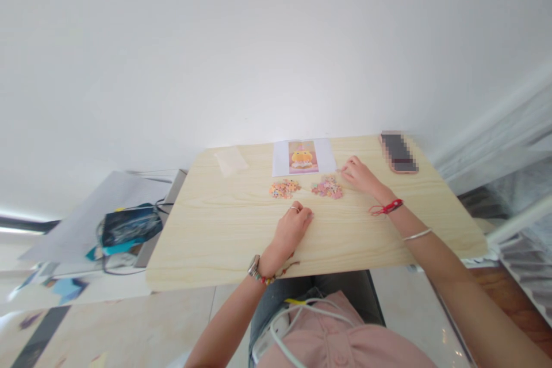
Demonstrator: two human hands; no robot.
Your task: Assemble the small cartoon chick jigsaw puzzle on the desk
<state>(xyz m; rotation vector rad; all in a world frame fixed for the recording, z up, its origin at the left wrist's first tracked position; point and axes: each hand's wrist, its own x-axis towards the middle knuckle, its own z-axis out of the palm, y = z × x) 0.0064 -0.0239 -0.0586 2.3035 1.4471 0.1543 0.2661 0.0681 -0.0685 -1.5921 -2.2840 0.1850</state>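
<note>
Two small heaps of puzzle pieces lie on the wooden table (215, 224): an orange heap (284, 188) and a pink heap (328, 187). Behind them lies a picture card (303, 157) of an orange figure on white paper. My left hand (292, 228) rests on the table in front of the heaps, fingers curled under, a ring on one finger. My right hand (360, 174) is just right of the pink heap, its fingers pinched together at the heap's far edge; what they hold is too small to make out.
A phone (399, 153) lies at the table's far right corner. A clear plastic bag (232, 160) lies at the far left. Left of the table, a dark bag (129, 226) with cables sits on a lower surface. A white wall is behind.
</note>
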